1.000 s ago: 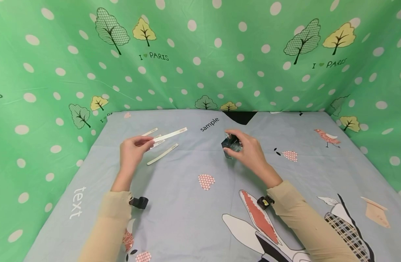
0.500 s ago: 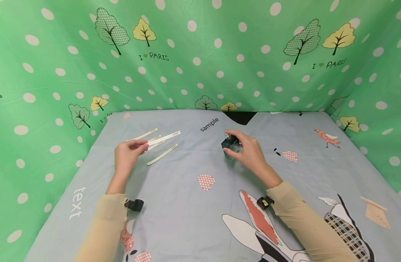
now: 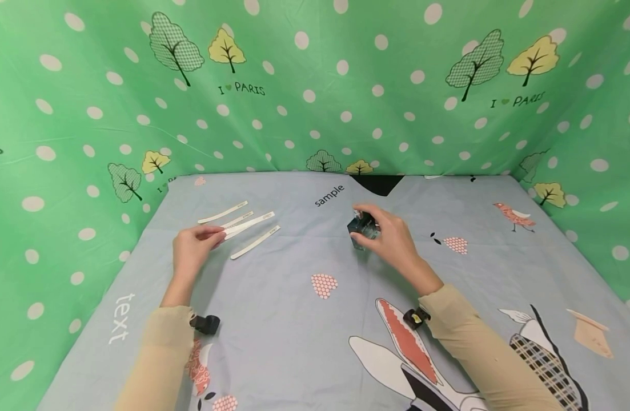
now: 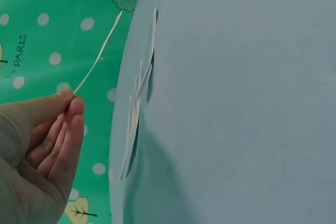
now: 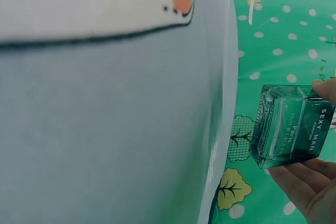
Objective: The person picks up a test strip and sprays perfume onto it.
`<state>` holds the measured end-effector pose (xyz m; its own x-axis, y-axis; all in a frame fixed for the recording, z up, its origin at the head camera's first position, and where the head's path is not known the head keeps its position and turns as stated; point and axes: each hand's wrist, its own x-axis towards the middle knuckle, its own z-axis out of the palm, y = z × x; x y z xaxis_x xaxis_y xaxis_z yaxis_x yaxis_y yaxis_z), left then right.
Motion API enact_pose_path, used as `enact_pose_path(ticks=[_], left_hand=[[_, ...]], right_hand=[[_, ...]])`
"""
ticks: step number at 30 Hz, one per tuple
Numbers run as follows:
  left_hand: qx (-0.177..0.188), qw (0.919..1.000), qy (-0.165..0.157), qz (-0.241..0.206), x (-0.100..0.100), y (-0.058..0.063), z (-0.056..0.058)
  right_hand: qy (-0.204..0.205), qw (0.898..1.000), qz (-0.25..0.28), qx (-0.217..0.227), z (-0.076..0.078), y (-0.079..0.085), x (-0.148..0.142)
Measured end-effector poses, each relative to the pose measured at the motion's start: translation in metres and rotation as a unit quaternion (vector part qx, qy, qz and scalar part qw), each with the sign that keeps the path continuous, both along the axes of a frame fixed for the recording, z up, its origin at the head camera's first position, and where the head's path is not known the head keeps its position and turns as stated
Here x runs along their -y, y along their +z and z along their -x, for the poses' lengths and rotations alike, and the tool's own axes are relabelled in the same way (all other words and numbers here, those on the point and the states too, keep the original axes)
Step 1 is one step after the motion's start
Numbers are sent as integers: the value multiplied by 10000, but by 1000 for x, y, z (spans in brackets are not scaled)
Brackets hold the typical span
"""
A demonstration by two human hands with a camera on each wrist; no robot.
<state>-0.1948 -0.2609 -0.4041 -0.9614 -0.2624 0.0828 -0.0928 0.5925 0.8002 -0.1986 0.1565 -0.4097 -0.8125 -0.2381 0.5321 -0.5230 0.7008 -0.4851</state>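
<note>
My left hand (image 3: 192, 249) pinches one end of a white perfume test strip (image 3: 256, 221) between thumb and fingertips. In the left wrist view the strip (image 4: 98, 57) rises clear of the cloth, slightly bent. Several similar strips lie below and around it, among them a far strip (image 3: 222, 212) and a near strip (image 3: 255, 242); the held one partly covers others. My right hand (image 3: 397, 242) grips a dark teal glass perfume bottle (image 3: 363, 226), its index finger at the spray top. The bottle (image 5: 294, 127) reads "SEXY MAN" in the right wrist view.
A grey-blue printed cloth (image 3: 294, 319) covers the table. Green polka-dot curtains (image 3: 315, 85) hang behind it and along both sides. Each wrist wears a small black camera, such as the left one (image 3: 208, 324).
My left hand has drawn the test strip leftward and a little toward me, uncovering more of the far strip. The right hand and bottle have stayed nearly still.
</note>
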Motion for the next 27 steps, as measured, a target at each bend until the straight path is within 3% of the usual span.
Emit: enact_pose_path(ticks=[16,27], left_hand=[[382,9987,192,287,16,-11,-4],[626,9976,77,297,24,-17,-5]], right_hand=[[-19,10000,1,39,-1,0,0],[-24,10000,-17,52,-1,0,1]])
